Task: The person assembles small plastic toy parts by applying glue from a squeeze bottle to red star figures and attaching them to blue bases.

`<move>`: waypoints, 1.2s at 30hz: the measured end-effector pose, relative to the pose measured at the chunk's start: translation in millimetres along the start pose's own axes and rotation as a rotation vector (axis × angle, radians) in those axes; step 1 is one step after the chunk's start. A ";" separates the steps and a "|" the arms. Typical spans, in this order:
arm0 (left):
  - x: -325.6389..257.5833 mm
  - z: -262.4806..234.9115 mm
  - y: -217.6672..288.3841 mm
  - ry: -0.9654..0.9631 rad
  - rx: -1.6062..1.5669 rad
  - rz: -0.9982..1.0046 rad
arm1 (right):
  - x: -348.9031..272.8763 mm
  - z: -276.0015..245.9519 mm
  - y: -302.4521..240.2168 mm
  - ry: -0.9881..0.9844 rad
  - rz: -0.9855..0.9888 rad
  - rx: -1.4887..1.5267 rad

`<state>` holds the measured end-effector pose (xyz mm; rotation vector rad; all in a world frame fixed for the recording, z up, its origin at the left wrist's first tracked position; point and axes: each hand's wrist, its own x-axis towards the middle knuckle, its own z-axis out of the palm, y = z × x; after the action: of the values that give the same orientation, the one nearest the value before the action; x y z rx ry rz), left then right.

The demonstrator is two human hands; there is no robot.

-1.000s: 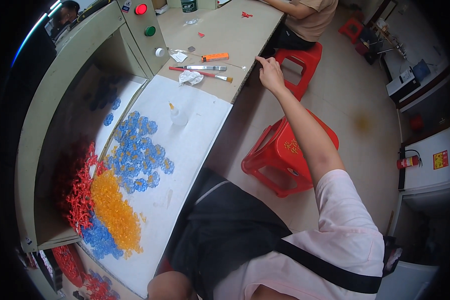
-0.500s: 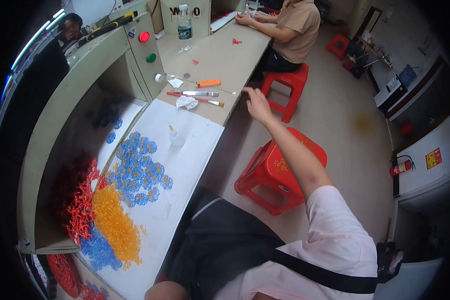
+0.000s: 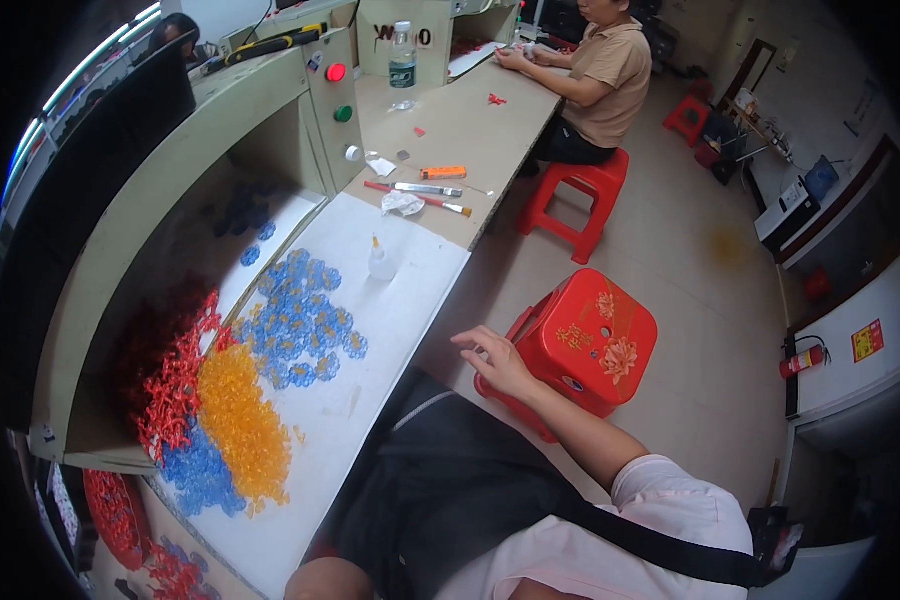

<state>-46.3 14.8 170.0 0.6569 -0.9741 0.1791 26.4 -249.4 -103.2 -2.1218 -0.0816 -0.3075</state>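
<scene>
My right hand (image 3: 495,362) hovers over the gap between the worktable's edge and a red plastic stool (image 3: 600,335), holding nothing. Its fingers are loosely bent and apart. Nearest on the white sheet (image 3: 395,330) are blue flower-shaped pieces (image 3: 300,320) with amber bits on them, and a small glue bottle (image 3: 381,262) with a yellow tip. Farther left lie an amber heap of small translucent pieces (image 3: 245,420), a red heap of branching pieces (image 3: 175,380) and more blue pieces (image 3: 198,470). My left hand is out of the picture; only bare skin shows at the lower edge.
Beyond the sheet lie an orange tool (image 3: 443,173), tweezers (image 3: 425,189), a brush (image 3: 450,206) and crumpled tissue (image 3: 402,204). A water bottle (image 3: 402,70) stands farther back. A beige booth (image 3: 100,250) with lit buttons borders the left. Another person (image 3: 610,80) sits at the far end.
My right hand has drawn back from the far table edge toward me and down, over the near side of the stool. The view has shifted slightly, and the bench appears farther right.
</scene>
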 end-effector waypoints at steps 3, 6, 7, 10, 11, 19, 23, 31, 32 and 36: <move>-5.4 -15.1 8.4 -0.085 -0.008 0.009 | 0.4 -2.6 -13.2 0.029 -0.028 0.003; -15.4 -36.0 11.8 -0.259 -0.014 0.189 | 5.8 -15.6 -23.0 0.031 -0.018 0.039; -20.0 -40.7 24.3 -0.219 0.174 0.124 | 10.6 -12.2 -26.8 0.011 0.025 0.117; -29.0 -68.0 31.8 -0.076 0.575 0.059 | 17.5 -1.5 -38.8 0.034 -0.013 0.189; -29.9 -89.8 17.8 -0.008 0.720 0.071 | 19.1 -3.6 -36.4 0.037 -0.021 0.198; -24.5 -238.5 -32.9 0.277 1.408 -0.685 | 31.8 -5.5 -53.6 0.044 0.003 0.261; -7.6 -296.5 -67.6 0.150 1.692 -0.634 | 29.2 -6.1 -54.4 0.029 -0.013 0.248; 9.2 -332.2 -117.2 0.006 1.966 -0.662 | 27.6 -10.9 -44.8 0.027 0.000 0.171; 9.5 -334.0 -119.7 -0.034 2.019 -0.698 | 28.5 -9.3 -45.4 0.020 -0.001 0.166; 18.4 -333.2 -128.2 0.157 2.035 -0.796 | 31.8 -3.4 -47.8 0.001 -0.005 0.201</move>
<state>254.4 107.0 0.1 2.7376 0.0352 0.4793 47.9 -228.4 -54.2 -1.9227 -0.1123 -0.2914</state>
